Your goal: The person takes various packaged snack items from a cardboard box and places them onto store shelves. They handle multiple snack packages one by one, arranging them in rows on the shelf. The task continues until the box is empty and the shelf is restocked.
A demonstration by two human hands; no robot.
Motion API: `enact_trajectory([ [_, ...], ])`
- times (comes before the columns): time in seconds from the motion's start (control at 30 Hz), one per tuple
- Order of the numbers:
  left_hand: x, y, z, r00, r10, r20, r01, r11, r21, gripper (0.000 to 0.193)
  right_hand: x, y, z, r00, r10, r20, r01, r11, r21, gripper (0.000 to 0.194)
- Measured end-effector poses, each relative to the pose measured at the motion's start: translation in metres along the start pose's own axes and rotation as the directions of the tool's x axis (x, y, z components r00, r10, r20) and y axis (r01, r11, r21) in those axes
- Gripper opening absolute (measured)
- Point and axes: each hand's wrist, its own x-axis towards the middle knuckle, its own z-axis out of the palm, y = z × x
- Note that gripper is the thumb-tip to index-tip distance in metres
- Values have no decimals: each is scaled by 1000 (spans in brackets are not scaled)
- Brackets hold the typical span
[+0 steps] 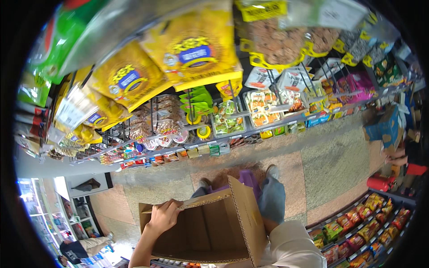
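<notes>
An open cardboard box (207, 227), with nothing seen inside it, is tilted before my body. My left hand (165, 216) grips its upper rim at the left corner, fingers curled over the edge. The right forearm, in a pale sleeve, runs down behind the raised flap on the box's right side, and my right hand is hidden there. Under the box, a purple plastic object (249, 181) shows between my legs. Yellow snack bags (197, 53) hang on the shelf rack beyond the box.
A long shelf holds clear tubs (263, 109) of wrapped snacks. Lower right, another shelf carries snack packets (345, 221). A person in dark clothing (72, 251) is at lower left. At far right are another person's hands (397, 159) near a blue carton (385, 129) and a red object (380, 182).
</notes>
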Motion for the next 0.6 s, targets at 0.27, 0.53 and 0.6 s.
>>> enact_trajectory([
  [0.27,-49,-78,16,994,-29,-104,10,982,-187,33,-33,-9,-12,995,38,-94,-40,999,-14,51],
  [0.53,-37,-47,25,987,-51,-152,21,981,-191,31,-65,13,-69,991,82,-105,-65,985,159,51],
  [0.6,-26,-17,33,988,-109,-112,93,986,-139,30,-54,22,-90,994,78,-77,-59,974,218,51],
])
